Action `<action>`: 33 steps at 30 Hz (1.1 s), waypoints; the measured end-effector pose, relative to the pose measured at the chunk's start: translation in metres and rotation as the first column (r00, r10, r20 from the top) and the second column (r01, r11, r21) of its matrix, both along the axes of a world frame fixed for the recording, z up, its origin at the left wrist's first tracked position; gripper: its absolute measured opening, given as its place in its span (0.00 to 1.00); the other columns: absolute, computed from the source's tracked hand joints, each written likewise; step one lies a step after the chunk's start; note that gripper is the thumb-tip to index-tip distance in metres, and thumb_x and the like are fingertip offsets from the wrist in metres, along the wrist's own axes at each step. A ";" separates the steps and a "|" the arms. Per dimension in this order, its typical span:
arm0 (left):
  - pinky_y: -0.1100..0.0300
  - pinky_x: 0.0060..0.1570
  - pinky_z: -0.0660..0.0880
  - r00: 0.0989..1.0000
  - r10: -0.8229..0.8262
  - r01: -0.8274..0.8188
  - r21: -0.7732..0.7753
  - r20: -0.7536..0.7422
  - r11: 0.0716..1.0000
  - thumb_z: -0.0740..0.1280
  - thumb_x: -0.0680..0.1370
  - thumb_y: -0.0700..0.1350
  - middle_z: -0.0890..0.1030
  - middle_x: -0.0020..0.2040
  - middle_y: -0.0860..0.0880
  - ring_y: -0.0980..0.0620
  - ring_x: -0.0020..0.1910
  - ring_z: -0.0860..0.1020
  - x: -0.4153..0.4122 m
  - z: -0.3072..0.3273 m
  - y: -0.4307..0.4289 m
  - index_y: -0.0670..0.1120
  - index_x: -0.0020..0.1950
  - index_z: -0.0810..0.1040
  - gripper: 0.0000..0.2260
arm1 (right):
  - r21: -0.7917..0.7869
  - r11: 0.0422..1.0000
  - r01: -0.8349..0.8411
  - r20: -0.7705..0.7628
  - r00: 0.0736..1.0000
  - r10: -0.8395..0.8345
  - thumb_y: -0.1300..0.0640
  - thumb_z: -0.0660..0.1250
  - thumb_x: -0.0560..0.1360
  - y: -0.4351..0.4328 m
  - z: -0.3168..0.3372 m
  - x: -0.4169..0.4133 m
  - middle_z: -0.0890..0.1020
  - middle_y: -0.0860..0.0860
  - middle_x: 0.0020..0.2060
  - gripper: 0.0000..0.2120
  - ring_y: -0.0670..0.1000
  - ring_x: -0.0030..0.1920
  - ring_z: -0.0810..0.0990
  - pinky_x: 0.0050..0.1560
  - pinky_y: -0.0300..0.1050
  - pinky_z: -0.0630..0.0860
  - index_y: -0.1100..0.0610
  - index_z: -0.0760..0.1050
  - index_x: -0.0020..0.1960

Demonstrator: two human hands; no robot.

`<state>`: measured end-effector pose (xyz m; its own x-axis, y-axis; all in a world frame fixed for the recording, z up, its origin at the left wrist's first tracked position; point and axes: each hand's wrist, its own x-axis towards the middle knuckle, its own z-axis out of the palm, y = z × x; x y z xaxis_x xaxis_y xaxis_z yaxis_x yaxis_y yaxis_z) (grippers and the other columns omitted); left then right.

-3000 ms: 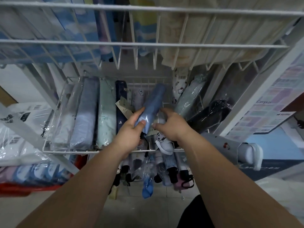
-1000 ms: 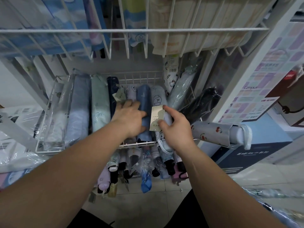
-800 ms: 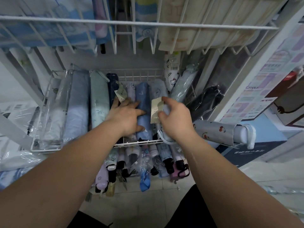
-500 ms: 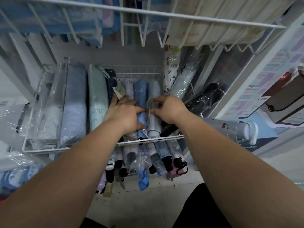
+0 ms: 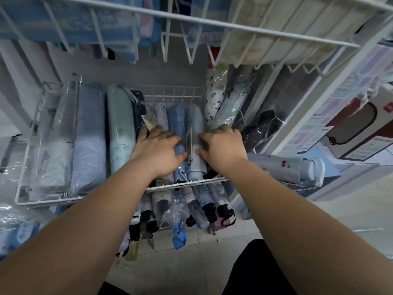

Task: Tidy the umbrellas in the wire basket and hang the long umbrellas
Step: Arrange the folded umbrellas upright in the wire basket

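Note:
The white wire basket point(image 5: 187, 183) holds a row of folded umbrellas lying side by side. My left hand point(image 5: 157, 150) lies flat on the blue folded umbrella point(image 5: 176, 120) and the ones next to it. My right hand point(image 5: 222, 146) grips the pale grey folded umbrella point(image 5: 196, 124), fingers and thumb curled on it. A paper tag point(image 5: 189, 141) stands on edge between the two hands. Long umbrellas lean at the basket's right end: a white cat-print one point(image 5: 213, 101), a pale teal one in plastic point(image 5: 232, 103) and a black one point(image 5: 262, 128).
An upper wire shelf point(image 5: 212, 21) hangs close over the basket. A grey cherry-print umbrella point(image 5: 293, 167) sticks out to the right. More folded umbrellas point(image 5: 191, 206) lie below the basket's front rim. A boxed item point(image 5: 361, 128) stands at the right.
The blue umbrella went from my hands into the row. The pale grey umbrella was laid beside it, and both hands now bear on the two umbrellas.

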<state>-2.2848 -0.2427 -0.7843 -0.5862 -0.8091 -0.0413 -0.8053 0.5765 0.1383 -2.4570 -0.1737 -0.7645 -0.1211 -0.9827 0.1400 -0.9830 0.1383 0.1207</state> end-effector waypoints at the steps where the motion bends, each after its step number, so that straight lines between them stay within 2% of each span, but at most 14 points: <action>1: 0.38 0.77 0.46 0.999 0.006 -0.006 -0.009 -0.047 1.000 0.58 0.79 0.65 0.67 0.78 0.51 0.47 0.79 0.59 0.000 0.001 0.001 0.58 0.76 0.66 0.27 | -0.078 0.997 0.013 0.035 0.999 -0.010 0.38 0.66 0.75 0.008 0.001 -0.001 0.83 0.50 0.56 0.20 0.58 0.62 0.73 0.59 0.53 0.67 0.47 0.78 0.62; 3: 0.41 0.76 0.56 0.973 0.020 -0.025 -0.018 -0.231 1.000 0.64 0.77 0.62 0.73 0.74 0.48 0.44 0.74 0.67 0.000 0.005 0.004 0.55 0.75 0.68 0.27 | -0.274 0.961 0.044 0.119 0.993 -0.012 0.42 0.71 0.73 0.027 0.003 -0.006 0.84 0.50 0.53 0.19 0.59 0.59 0.76 0.57 0.54 0.70 0.50 0.81 0.59; 5: 0.44 0.70 0.67 0.911 -0.021 0.013 -0.023 -0.412 1.000 0.68 0.76 0.60 0.76 0.71 0.46 0.42 0.70 0.72 -0.008 0.012 0.011 0.54 0.75 0.70 0.28 | -0.471 0.878 0.084 0.254 0.966 0.044 0.46 0.73 0.73 0.052 0.005 -0.011 0.84 0.51 0.52 0.18 0.58 0.56 0.77 0.56 0.53 0.73 0.53 0.82 0.59; 8: 0.50 0.68 0.70 0.835 -0.101 0.157 0.058 -0.540 0.986 0.72 0.76 0.57 0.76 0.70 0.48 0.46 0.69 0.73 -0.036 0.020 0.027 0.58 0.75 0.69 0.28 | -0.558 0.797 0.232 0.525 0.842 0.123 0.49 0.72 0.76 0.096 0.006 -0.012 0.82 0.48 0.50 0.14 0.48 0.51 0.78 0.53 0.41 0.75 0.53 0.81 0.59; 10: 0.54 0.69 0.68 0.806 -0.110 0.214 0.113 -0.581 0.970 0.72 0.76 0.54 0.74 0.71 0.50 0.49 0.70 0.72 -0.058 0.021 0.039 0.60 0.75 0.68 0.28 | -0.513 0.772 0.375 0.713 0.687 0.141 0.51 0.72 0.77 0.122 -0.001 -0.008 0.82 0.45 0.46 0.08 0.43 0.46 0.80 0.48 0.38 0.77 0.49 0.81 0.55; 12: 0.57 0.68 0.68 0.797 -0.090 0.220 0.148 -0.598 0.964 0.72 0.77 0.52 0.73 0.71 0.50 0.50 0.70 0.72 -0.077 0.015 0.047 0.60 0.75 0.68 0.27 | -0.426 0.748 0.510 0.837 0.536 0.111 0.52 0.72 0.77 0.142 -0.017 -0.006 0.83 0.44 0.40 0.02 0.44 0.42 0.81 0.45 0.45 0.80 0.45 0.81 0.47; 15: 0.59 0.68 0.67 0.826 -0.105 0.239 0.175 -0.553 0.955 0.73 0.77 0.49 0.72 0.72 0.50 0.50 0.69 0.72 -0.096 0.007 0.054 0.59 0.76 0.66 0.30 | -0.262 0.688 0.677 0.942 0.333 0.031 0.47 0.72 0.76 0.157 -0.044 -0.013 0.83 0.44 0.33 0.10 0.46 0.36 0.82 0.42 0.55 0.82 0.47 0.80 0.38; 17: 0.54 0.70 0.69 0.854 -0.129 0.237 0.156 -0.503 0.959 0.74 0.76 0.49 0.74 0.72 0.48 0.47 0.69 0.73 -0.105 0.005 0.054 0.60 0.77 0.63 0.33 | -0.162 0.624 0.764 0.985 0.166 0.053 0.40 0.73 0.72 0.158 -0.051 -0.020 0.84 0.44 0.37 0.10 0.47 0.41 0.84 0.45 0.57 0.83 0.46 0.80 0.43; 19: 0.49 0.70 0.70 0.879 -0.115 0.215 0.169 -0.463 0.962 0.74 0.76 0.48 0.73 0.73 0.47 0.45 0.70 0.73 -0.112 0.004 0.052 0.62 0.78 0.57 0.36 | -0.108 0.598 0.795 0.994 0.065 0.093 0.37 0.74 0.69 0.155 -0.053 -0.028 0.84 0.44 0.47 0.18 0.45 0.50 0.84 0.52 0.53 0.83 0.43 0.77 0.54; 21: 0.49 0.71 0.70 0.892 -0.103 0.199 0.178 -0.441 0.964 0.73 0.77 0.47 0.72 0.75 0.46 0.45 0.71 0.72 -0.116 0.003 0.051 0.63 0.79 0.53 0.39 | -0.106 0.630 0.770 0.993 0.046 0.111 0.43 0.76 0.71 0.150 -0.048 -0.034 0.84 0.43 0.52 0.20 0.39 0.52 0.83 0.52 0.41 0.79 0.46 0.75 0.59; 23: 0.52 0.71 0.69 0.887 -0.096 0.198 0.184 -0.451 0.963 0.73 0.78 0.46 0.71 0.75 0.47 0.46 0.71 0.73 -0.118 0.001 0.050 0.63 0.80 0.52 0.39 | -0.103 0.653 0.751 0.993 0.038 0.113 0.48 0.77 0.72 0.143 -0.042 -0.038 0.84 0.42 0.50 0.17 0.35 0.48 0.82 0.49 0.33 0.75 0.47 0.75 0.57; 28: 0.62 0.68 0.67 0.849 -0.039 0.188 0.233 -0.528 0.954 0.71 0.78 0.41 0.72 0.74 0.52 0.51 0.70 0.73 -0.120 -0.001 0.050 0.65 0.79 0.54 0.39 | -0.109 0.659 0.744 0.988 0.010 0.152 0.52 0.77 0.73 0.133 -0.037 -0.048 0.85 0.40 0.44 0.12 0.35 0.45 0.83 0.44 0.29 0.74 0.47 0.76 0.50; 30: 0.65 0.67 0.65 0.795 0.017 0.189 0.274 -0.606 0.943 0.71 0.78 0.39 0.72 0.72 0.57 0.56 0.69 0.72 -0.120 0.002 0.053 0.64 0.79 0.56 0.38 | -0.130 0.671 0.730 0.984 0.014 0.175 0.53 0.76 0.74 0.134 -0.031 -0.048 0.85 0.39 0.42 0.10 0.35 0.44 0.83 0.42 0.28 0.74 0.47 0.76 0.50; 33: 0.60 0.72 0.67 0.669 0.112 0.168 0.296 -0.735 0.940 0.71 0.78 0.38 0.70 0.73 0.59 0.59 0.71 0.70 -0.122 0.010 0.056 0.62 0.79 0.58 0.37 | -0.203 0.687 0.697 0.973 0.065 0.222 0.55 0.74 0.75 0.133 -0.015 -0.049 0.85 0.40 0.44 0.10 0.34 0.44 0.82 0.42 0.25 0.74 0.49 0.76 0.53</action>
